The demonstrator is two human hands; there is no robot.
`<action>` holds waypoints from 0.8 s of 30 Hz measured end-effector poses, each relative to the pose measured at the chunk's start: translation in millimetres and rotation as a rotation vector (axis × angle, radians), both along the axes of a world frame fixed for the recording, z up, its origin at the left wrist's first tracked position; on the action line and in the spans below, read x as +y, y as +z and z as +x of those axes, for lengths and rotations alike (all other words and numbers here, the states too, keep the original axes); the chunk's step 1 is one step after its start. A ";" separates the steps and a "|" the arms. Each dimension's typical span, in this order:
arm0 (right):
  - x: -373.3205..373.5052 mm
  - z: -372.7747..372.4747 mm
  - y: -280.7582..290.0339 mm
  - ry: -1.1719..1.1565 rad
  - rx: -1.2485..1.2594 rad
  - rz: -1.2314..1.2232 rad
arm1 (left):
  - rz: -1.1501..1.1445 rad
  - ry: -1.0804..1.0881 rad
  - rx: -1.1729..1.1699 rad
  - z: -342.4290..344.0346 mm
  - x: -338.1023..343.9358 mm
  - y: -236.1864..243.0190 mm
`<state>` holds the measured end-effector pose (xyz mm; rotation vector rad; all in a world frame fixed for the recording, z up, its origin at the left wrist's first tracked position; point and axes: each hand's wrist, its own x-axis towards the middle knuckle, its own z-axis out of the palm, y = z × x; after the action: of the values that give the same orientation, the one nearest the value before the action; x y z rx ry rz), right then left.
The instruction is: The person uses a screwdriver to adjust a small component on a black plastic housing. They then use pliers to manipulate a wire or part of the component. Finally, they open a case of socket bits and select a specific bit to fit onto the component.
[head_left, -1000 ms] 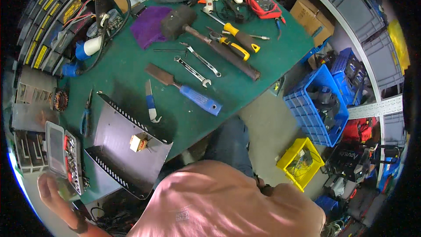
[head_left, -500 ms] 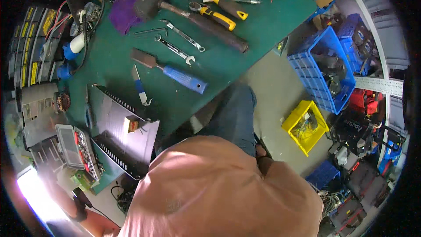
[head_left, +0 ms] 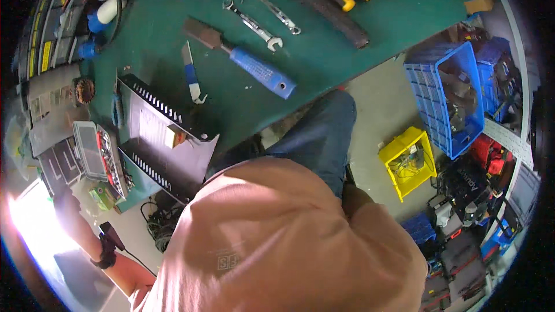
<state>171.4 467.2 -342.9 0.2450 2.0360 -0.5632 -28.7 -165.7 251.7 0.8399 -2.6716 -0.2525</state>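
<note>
My left hand point(head_left: 66, 201) reaches out at the lower left, a dark band round its wrist. Bright glare washes over its fingers, so I cannot make out whether they hold anything. Closest to it is a grey tray point(head_left: 60, 165) with pale strips. A clear lidded box point(head_left: 91, 153) of small metal parts and a small green box point(head_left: 103, 197) are also near. My right forearm point(head_left: 356, 200) hangs in shadow beside my leg; the fingers on that side do not show.
On the green table point(head_left: 167, 23) lie a blue-handled scraper point(head_left: 260, 72), a wrench point(head_left: 254, 26), a utility knife point(head_left: 192, 75) and a black slotted metal housing point(head_left: 159, 121). A blue crate point(head_left: 430, 95) and a yellow bin point(head_left: 407, 162) stand on the floor at the right.
The view has shifted, so the table tools sit higher and further right. My left hand and forearm have come further into view, with the hand up beside the grey tray.
</note>
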 end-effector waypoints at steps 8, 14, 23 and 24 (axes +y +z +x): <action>14.9 -18.6 10.1 0.076 -0.056 0.038 | 0.100 0.061 0.028 24.1 2.6 -25.6; 28.5 -26.1 17.0 0.133 -0.069 0.051 | 0.101 0.161 -0.012 50.4 3.0 -23.7; 36.7 -55.0 10.1 0.196 -0.070 0.071 | 0.167 0.237 0.114 61.1 18.1 -50.6; 38.4 -58.8 7.7 0.197 -0.067 0.077 | 0.167 0.234 0.143 64.2 15.8 -59.6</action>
<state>112.6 505.5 -335.2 0.1056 1.9912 -0.3497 35.5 -149.9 192.1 1.1305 -2.4179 -0.4639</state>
